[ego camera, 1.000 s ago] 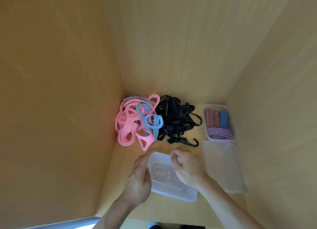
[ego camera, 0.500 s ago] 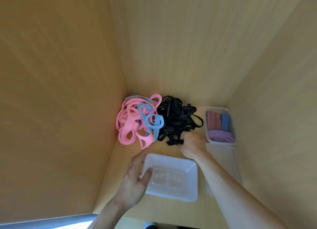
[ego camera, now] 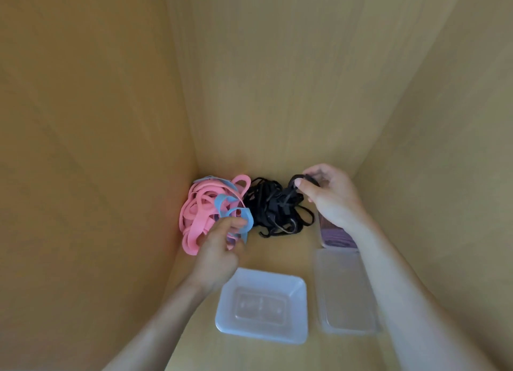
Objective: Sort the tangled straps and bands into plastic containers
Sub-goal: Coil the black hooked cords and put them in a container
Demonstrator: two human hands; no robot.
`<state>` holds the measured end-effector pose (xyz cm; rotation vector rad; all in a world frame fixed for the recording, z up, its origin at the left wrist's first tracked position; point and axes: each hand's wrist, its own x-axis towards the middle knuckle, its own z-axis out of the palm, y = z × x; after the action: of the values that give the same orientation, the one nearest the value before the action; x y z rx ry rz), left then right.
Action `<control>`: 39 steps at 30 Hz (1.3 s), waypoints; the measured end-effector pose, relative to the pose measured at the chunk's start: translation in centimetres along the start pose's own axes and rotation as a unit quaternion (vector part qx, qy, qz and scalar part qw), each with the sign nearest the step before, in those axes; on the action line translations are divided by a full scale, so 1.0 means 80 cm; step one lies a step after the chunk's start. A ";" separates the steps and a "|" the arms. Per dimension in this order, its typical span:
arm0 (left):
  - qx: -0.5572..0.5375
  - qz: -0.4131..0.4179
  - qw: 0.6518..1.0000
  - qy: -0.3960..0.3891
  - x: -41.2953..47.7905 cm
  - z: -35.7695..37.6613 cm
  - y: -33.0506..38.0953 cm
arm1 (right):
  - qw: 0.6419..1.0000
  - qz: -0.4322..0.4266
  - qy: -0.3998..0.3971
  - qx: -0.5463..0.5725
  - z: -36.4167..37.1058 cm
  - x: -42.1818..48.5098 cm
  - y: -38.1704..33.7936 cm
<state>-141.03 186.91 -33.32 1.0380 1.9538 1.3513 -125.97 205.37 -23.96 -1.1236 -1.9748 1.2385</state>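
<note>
Near container: a clear rectangular plastic tub (ego camera: 303, 307) sits on the light wooden surface (ego camera: 280, 252) in front of the person, with nothing in it.
Lid: a clear flat plastic lid (ego camera: 347, 295) lies just beside that tub, on its right.
Far container: a second clear plastic tub (ego camera: 322, 232) sits just behind the lid, mostly hidden by the right forearm. The part that shows holds purple bands (ego camera: 337, 236).
Right hand: the right hand (ego camera: 333, 195) is raised over the far right of the dark pile. Thumb and fingertips pinch a black strap loop (ego camera: 305, 178), lifted above the rest.
Left hand: the left hand (ego camera: 219, 250) reaches into the near edge of the coloured pile, fingers curled among the loops. Whether they have closed on a band cannot be told.
Pink bands: a tangle of wide pink elastic bands (ego camera: 198, 215) lies in the back left corner, against the left wall.
Blue bands: a few light blue elastic bands (ego camera: 223, 202) are woven through the pink ones.
Black straps: a knot of narrow black straps (ego camera: 270, 207) touches the right side of the pink tangle, with a curved hook showing at its near edge.
</note>
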 end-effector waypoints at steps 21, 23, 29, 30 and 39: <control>-0.083 0.041 0.991 -0.095 0.148 0.009 0.081 | 0.956 -0.017 0.201 0.210 -0.084 0.038 -0.070; -0.121 0.027 0.988 -0.087 0.148 -0.002 0.082 | 0.947 0.017 0.229 0.224 -0.088 0.042 -0.058; -0.258 -0.086 0.962 0.006 0.155 -0.019 0.072 | 0.930 0.045 0.263 0.254 -0.093 0.043 -0.051; -0.272 -0.113 0.955 0.021 0.156 -0.022 0.069 | 0.928 0.038 0.264 0.259 -0.094 0.042 -0.055; -0.267 -0.183 0.946 0.022 0.166 -0.009 0.053 | 0.942 -0.063 0.181 0.275 -0.102 0.024 -0.115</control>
<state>-147.77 198.38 -29.21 0.3684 1.5644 1.5603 -123.87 208.57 -12.12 -0.8469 -1.2918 1.2923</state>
